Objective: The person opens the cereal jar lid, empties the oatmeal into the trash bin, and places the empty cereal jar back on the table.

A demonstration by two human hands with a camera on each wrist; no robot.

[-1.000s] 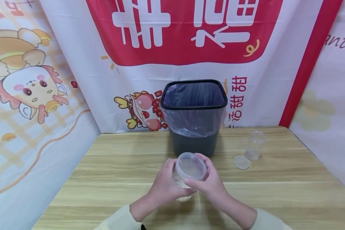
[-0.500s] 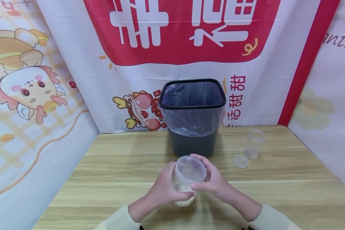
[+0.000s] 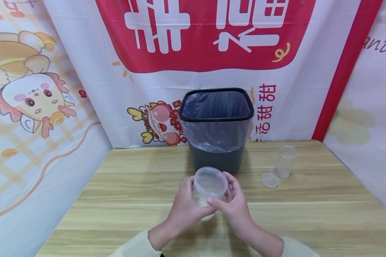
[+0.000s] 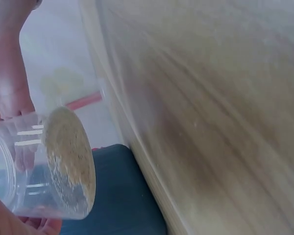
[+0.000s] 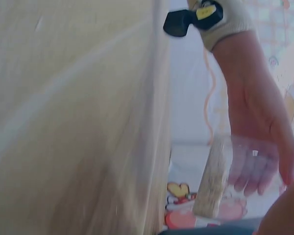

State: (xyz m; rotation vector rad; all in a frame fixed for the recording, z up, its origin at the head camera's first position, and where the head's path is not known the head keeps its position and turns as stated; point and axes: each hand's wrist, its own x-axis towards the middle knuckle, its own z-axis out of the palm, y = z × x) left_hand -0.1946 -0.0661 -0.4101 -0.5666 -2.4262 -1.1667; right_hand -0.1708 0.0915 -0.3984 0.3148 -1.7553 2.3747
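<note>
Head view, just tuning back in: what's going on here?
A person's left hand and right hand together hold a clear round plastic jar, with pale grains at its bottom, raised above the pale wood-grain table. Behind it stands a dark grey plastic bin with a see-through liner. To the bin's right, a second clear plastic jar stands beside a round translucent lid.
</note>
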